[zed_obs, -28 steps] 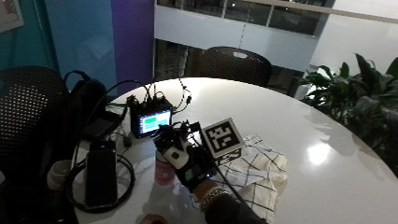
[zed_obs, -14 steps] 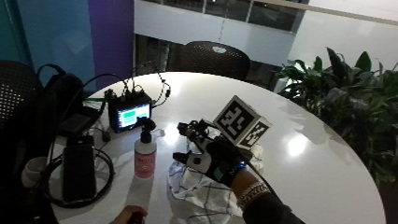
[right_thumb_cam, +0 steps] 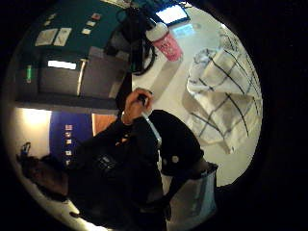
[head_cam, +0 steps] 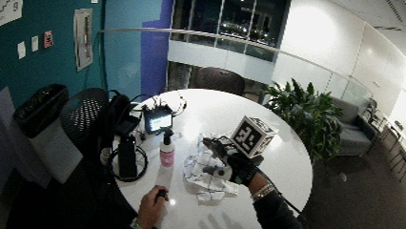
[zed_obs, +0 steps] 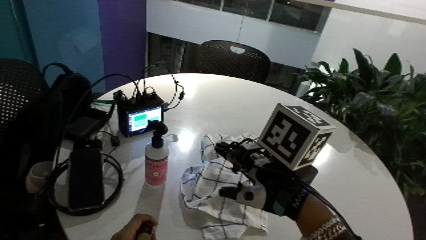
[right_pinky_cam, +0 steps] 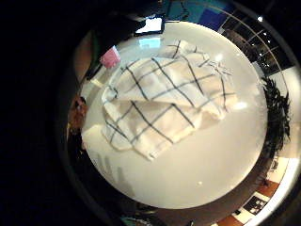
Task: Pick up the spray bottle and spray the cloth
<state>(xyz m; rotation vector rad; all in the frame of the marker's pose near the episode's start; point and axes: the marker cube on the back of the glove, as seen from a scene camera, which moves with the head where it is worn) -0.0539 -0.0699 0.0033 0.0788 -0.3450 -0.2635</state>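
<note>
Standing upright beside the cloth [zed_obs: 223, 192], spray bottle [zed_obs: 156, 157] (nozzle rightward); hand [zed_obs: 269, 187] grip unclear.

right hand [zed_obs: 266, 187]: black glove, black straps, small round white fittings on the back | right wrist: beaded bracelet | right arm: dark sleeve | left hand [zed_obs: 135, 227]: bare, ungloved | torso: dark top

Gloved right hand [zed_obs: 266, 187] now farther from the spray bottle [zed_obs: 156, 157], above the checked cloth [zed_obs: 219, 192].
</note>
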